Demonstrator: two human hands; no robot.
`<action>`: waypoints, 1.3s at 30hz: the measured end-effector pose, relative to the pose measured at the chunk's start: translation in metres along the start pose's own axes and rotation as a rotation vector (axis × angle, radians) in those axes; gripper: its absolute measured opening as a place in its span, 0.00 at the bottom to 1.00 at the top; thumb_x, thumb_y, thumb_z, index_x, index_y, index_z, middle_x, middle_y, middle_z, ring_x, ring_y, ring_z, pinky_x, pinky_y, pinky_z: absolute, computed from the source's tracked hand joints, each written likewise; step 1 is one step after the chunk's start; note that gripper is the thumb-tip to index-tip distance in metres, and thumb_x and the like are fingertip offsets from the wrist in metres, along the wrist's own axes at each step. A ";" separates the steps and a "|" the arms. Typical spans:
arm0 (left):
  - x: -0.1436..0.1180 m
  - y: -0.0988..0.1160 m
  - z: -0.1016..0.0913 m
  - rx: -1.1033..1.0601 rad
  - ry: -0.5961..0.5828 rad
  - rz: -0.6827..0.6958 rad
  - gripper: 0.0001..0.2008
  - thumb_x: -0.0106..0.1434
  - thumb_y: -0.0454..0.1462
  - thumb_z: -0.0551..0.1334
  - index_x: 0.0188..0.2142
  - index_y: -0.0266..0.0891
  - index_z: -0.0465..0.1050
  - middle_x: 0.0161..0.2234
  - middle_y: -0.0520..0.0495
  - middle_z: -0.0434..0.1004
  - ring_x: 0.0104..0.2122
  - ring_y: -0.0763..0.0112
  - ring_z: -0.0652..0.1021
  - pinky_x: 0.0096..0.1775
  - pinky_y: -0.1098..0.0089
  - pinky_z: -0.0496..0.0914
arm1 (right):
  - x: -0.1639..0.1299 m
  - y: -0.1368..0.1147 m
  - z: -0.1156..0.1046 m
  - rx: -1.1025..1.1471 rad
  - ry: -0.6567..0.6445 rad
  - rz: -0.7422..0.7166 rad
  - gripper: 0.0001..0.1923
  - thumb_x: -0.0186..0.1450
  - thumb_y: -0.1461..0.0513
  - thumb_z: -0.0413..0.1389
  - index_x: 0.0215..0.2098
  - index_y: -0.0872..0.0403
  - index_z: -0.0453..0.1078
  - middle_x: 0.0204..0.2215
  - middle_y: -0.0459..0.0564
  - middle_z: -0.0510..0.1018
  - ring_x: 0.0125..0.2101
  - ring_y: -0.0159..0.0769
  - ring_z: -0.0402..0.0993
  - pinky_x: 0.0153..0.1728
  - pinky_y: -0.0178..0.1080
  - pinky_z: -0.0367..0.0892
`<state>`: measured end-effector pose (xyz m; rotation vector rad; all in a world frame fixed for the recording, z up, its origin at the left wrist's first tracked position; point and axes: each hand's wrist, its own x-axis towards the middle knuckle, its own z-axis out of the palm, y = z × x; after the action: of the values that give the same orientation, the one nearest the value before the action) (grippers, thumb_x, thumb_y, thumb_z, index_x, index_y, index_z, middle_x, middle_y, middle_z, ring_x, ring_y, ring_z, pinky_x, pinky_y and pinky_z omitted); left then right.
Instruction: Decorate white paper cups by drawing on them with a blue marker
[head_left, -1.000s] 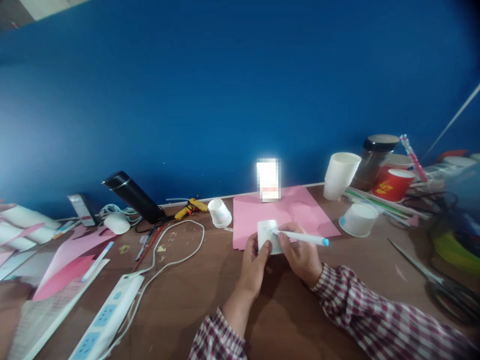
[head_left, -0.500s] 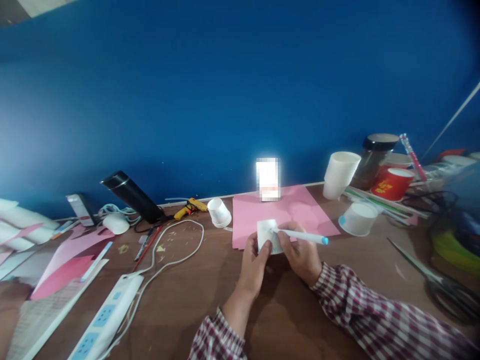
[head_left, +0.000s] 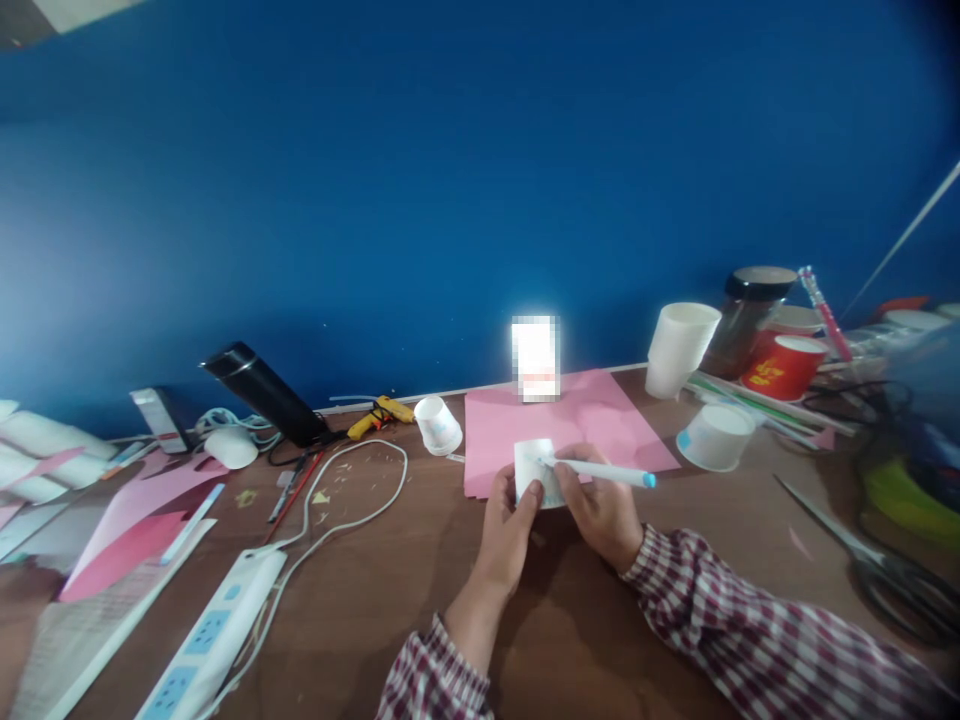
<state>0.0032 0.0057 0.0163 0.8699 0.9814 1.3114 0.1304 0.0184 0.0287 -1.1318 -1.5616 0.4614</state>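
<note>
My left hand (head_left: 510,525) is closed around a small white paper cup (head_left: 531,462), thumb on its near side. Between the fingers of my right hand (head_left: 604,510) is a white marker (head_left: 611,473) with a light-blue end, its tip against the cup's side. Faint blue marks show on the cup near my fingers. Both hands are over the near edge of the pink paper (head_left: 495,425) on the brown table. Behind them a bright, pixelated upright screen (head_left: 535,358) stands on that paper.
At left lie a power strip (head_left: 214,640), a white cable, a yellow glue gun (head_left: 379,414) and a black bottle (head_left: 262,392). Scissors (head_left: 870,560) rest at right, near a paper cup (head_left: 716,437), stacked cups (head_left: 681,350) and a red cup (head_left: 787,368). A blue wall stands behind.
Almost nothing differs. The marker's tip has shifted very slightly on the cup; both hands keep their hold and place.
</note>
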 end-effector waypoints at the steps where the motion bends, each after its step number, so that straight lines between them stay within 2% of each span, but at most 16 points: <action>1: 0.000 0.000 0.000 0.006 -0.005 -0.002 0.22 0.54 0.46 0.66 0.46 0.38 0.70 0.42 0.42 0.76 0.43 0.60 0.75 0.43 0.64 0.70 | 0.000 0.000 0.000 -0.003 0.003 -0.003 0.07 0.67 0.59 0.49 0.38 0.54 0.65 0.31 0.50 0.74 0.28 0.34 0.72 0.25 0.35 0.69; 11: 0.002 -0.005 -0.003 -0.001 -0.051 0.020 0.20 0.58 0.44 0.64 0.48 0.39 0.68 0.44 0.43 0.75 0.45 0.62 0.74 0.49 0.63 0.66 | 0.000 0.003 0.001 -0.011 0.012 -0.014 0.07 0.67 0.59 0.48 0.38 0.53 0.65 0.31 0.50 0.74 0.29 0.36 0.72 0.27 0.36 0.69; 19: 0.002 -0.007 -0.005 -0.003 -0.078 0.020 0.17 0.59 0.42 0.63 0.47 0.40 0.68 0.43 0.44 0.75 0.43 0.65 0.74 0.48 0.65 0.66 | -0.001 0.003 0.001 -0.011 0.013 -0.008 0.08 0.67 0.58 0.48 0.38 0.53 0.65 0.30 0.49 0.74 0.28 0.35 0.72 0.25 0.35 0.68; 39: 0.004 -0.008 -0.006 0.047 -0.041 0.047 0.19 0.58 0.44 0.63 0.47 0.39 0.69 0.43 0.43 0.75 0.43 0.63 0.75 0.48 0.63 0.66 | 0.001 -0.001 0.000 0.021 -0.016 -0.056 0.04 0.67 0.62 0.48 0.36 0.53 0.63 0.30 0.48 0.72 0.28 0.33 0.70 0.30 0.35 0.68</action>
<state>0.0009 0.0089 0.0063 0.9577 0.9681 1.3101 0.1296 0.0187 0.0298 -1.0680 -1.5948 0.4488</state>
